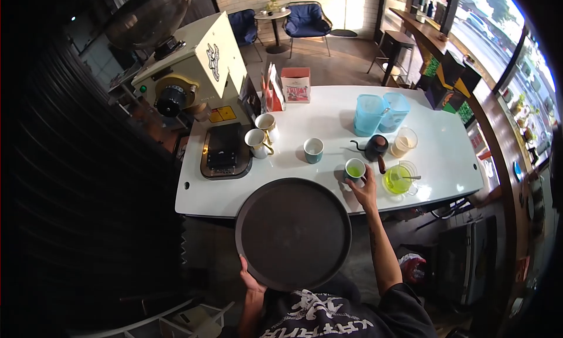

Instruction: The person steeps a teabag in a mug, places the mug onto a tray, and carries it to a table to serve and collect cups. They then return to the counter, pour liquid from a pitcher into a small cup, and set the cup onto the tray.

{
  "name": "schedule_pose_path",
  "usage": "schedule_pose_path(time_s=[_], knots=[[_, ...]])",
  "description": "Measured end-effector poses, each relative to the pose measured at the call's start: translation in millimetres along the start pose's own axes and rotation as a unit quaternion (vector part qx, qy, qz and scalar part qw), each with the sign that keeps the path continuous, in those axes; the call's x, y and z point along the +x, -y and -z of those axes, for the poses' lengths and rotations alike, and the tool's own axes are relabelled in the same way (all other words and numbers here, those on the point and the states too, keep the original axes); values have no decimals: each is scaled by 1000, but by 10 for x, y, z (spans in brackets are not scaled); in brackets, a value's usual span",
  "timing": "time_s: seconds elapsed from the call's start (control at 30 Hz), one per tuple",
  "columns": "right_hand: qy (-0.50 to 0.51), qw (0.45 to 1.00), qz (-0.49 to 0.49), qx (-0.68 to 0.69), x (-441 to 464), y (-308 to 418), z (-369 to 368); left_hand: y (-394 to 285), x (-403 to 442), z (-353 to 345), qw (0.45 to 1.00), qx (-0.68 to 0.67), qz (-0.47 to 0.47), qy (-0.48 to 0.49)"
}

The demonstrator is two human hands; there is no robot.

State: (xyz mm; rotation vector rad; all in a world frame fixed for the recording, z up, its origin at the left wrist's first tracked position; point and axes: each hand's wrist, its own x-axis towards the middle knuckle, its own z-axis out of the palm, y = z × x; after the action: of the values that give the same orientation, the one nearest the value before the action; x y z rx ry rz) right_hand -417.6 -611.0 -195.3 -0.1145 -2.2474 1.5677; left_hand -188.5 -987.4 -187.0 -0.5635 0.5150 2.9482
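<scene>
My left hand grips the lower left rim of a round dark serving tray, its fingers hidden underneath. The tray is held in front of my body and overlaps the table's near edge. My right hand is closed around a small cup with green liquid inside, at the near side of the white table. Whether the cup touches the table I cannot tell. Right of it stands a clear glass jug of bright green liquid with a spoon in it. A second small teal cup stands to the left.
Behind the right hand are a black gooseneck kettle, a glass with beige contents and two blue plastic pitchers. On the left stand two mugs, a black scale and a large cream grinder. Bags stand at the back.
</scene>
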Motion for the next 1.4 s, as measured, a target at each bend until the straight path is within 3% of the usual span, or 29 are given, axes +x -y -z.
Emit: schedule_pose_path(time_s=[0.2,0.33,0.43,0.5,0.6,0.93,1.4], knots=[[19,999,9,25,132,-1,-70,226,-5,-95,999,2,-36,-14],[32,999,-1,-42,98,346,13,314,-3,32,995,11,-76,-64],[75,996,-8,-38,24,840,81,338,0,-68,997,-15,-75,-22],[70,990,94,-82,-50,1108,68,322,-1,-51,996,-47,-68,18],[127,987,85,-52,-160,1525,-2,226,-59,26,993,-74,-69,63],[352,930,107,-18,-1099,2453,-860,-293,-574,100,991,-87,-98,5],[536,824,184,26,-2313,2948,-2336,-1178,-1573,785,958,-125,-257,-28]])
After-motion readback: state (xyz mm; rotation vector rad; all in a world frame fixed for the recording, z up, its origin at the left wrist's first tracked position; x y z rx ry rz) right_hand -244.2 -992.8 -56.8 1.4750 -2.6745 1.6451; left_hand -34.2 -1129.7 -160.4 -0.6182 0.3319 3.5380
